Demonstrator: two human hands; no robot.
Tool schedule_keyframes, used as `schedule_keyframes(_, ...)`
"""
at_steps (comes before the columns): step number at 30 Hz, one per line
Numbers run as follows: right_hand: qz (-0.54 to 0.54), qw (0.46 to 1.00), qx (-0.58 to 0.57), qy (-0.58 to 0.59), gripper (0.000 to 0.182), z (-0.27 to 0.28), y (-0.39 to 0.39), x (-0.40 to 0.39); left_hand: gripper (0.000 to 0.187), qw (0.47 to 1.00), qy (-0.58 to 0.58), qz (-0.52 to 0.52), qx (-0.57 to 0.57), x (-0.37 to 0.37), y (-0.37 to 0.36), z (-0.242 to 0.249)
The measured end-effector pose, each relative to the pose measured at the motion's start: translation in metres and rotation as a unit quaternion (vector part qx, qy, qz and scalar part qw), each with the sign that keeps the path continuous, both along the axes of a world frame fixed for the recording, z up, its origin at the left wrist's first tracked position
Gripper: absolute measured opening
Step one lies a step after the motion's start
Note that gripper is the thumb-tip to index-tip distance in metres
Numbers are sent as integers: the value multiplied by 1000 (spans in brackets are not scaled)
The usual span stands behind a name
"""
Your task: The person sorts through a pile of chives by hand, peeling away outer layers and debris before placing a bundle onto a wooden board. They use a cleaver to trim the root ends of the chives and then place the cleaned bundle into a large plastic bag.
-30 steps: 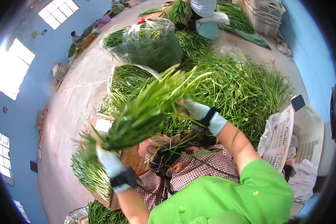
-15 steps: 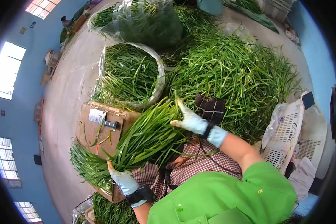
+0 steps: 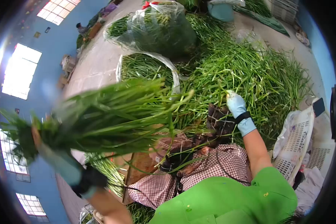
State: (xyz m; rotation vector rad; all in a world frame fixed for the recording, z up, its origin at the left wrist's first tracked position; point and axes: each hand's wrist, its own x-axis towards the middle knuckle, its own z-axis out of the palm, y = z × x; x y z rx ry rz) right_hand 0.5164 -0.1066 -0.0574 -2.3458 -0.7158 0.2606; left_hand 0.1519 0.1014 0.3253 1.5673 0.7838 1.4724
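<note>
My left hand [image 3: 58, 158], in a pale blue glove with a black wrist strap, is raised at the left and closed around a large bunch of long green chives [image 3: 112, 115]. The leaves stretch right across the view, smeared by motion. My right hand [image 3: 236, 104], gloved the same way, is at the near edge of a big loose chive pile [image 3: 246, 71]. Its fingers are drawn together; what they hold, if anything, is too small to make out. Another chive bunch [image 3: 107, 171] with pale ends lies below the raised one, on a brown board [image 3: 140, 164] partly hidden by leaves.
An open clear plastic bag [image 3: 171, 69] of chives stands behind the raised bunch, with a fuller bag [image 3: 160, 30] beyond. White crates [image 3: 296, 138] with a phone [image 3: 318, 107] on the edge are at right. A person [image 3: 81, 28] is far off, near the blue wall.
My left hand has lifted the bunch up and left off the board. My right hand has left the bunch, moved right to the pile, and its spread fingers have closed. The view has shifted.
</note>
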Motion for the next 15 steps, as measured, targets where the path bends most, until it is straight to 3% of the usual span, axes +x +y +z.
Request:
schedule_keyframes(3, 98, 995, -26, -4, 60, 49, -6, 2, 41, 958, 202, 62, 192, 32, 6, 48)
schedule_keyframes(4, 72, 996, -28, -44, 66, 55, 3, 4, 41, 979, 178, -92, 47, 34, 14, 84)
schedule_keyframes(5, 55, 994, -39, -83, 72, 57, 7, 4, 41, 973, 161, -161, -33, 30, 14, 92)
schedule_keyframes(6, 78, 993, 34, -79, 68, 44, 15, 2, 41, 958, 147, -217, -116, 30, 10, 100)
schedule_keyframes(7, 108, 988, 107, -38, 64, 53, 24, -9, 38, 972, 227, -54, -21, 63, -13, 77)
schedule_keyframes(9, 185, 932, 307, 58, 54, 75, 46, -21, 30, 957, 192, 53, 212, 87, 17, 58)
schedule_keyframes(11, 248, 869, 298, 307, 48, 93, 59, -39, 25, 992, 67, -37, 102, 93, 20, 69)
schedule_keyframes(14, 323, 816, 268, 397, 43, 104, 77, -63, 22, 993, 25, -106, 44, 69, 45, 93)
schedule_keyframes(15, 367, 798, 269, 396, 44, 98, 92, -69, 31, 992, 80, -90, 49, 58, 47, 93)
